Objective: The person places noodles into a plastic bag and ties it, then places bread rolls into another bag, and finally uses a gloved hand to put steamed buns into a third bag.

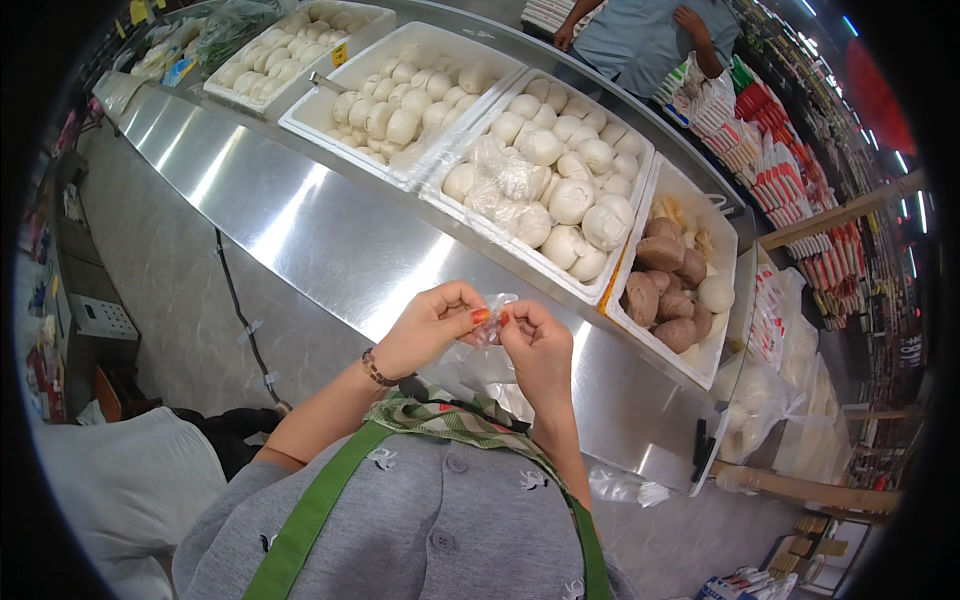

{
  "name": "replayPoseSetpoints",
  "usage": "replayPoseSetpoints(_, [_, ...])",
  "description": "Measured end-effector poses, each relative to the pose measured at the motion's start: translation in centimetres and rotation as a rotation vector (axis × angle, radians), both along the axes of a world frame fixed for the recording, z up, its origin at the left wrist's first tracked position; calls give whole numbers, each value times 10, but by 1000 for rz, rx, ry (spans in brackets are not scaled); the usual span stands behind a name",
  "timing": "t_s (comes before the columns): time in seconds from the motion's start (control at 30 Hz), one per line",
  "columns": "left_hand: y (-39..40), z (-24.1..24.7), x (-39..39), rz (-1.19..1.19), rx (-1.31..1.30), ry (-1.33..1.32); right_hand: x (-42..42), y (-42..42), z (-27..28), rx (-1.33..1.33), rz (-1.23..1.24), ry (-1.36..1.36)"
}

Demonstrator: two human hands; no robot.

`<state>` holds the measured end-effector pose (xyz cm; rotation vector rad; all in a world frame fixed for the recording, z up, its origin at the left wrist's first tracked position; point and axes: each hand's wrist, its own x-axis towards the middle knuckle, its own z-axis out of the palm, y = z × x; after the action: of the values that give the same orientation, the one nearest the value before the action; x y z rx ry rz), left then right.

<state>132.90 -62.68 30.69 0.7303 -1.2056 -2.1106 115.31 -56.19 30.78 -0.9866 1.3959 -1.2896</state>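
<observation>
Between my two hands, in front of my chest, is a clear plastic bag. My left hand pinches the gathered top of the bag from the left, its thumb and fingers closed on the film. From the right, my right hand grips the same gathered part, fingers curled. The lower part of the bag hangs below the hands, over the edge of a stainless steel counter; what it holds cannot be told. Beyond the counter stands a white foam box of steamed buns, with crumpled plastic film on some buns.
More foam boxes hold white buns and brown buns. Metal tongs lie on one box's edge. A black marker is at the counter's right end. A person in a blue shirt stands across; another in white is at left.
</observation>
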Motion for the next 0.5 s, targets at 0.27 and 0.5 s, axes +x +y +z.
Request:
replayPoseSetpoints(0.27, [-2, -4, 10, 317, 366, 248, -27, 0, -8, -94, -105, -525])
replayPoseSetpoints(0.5, [-17, -55, 81, 458, 596, 596, -15, -4, -16, -22, -165, -1125])
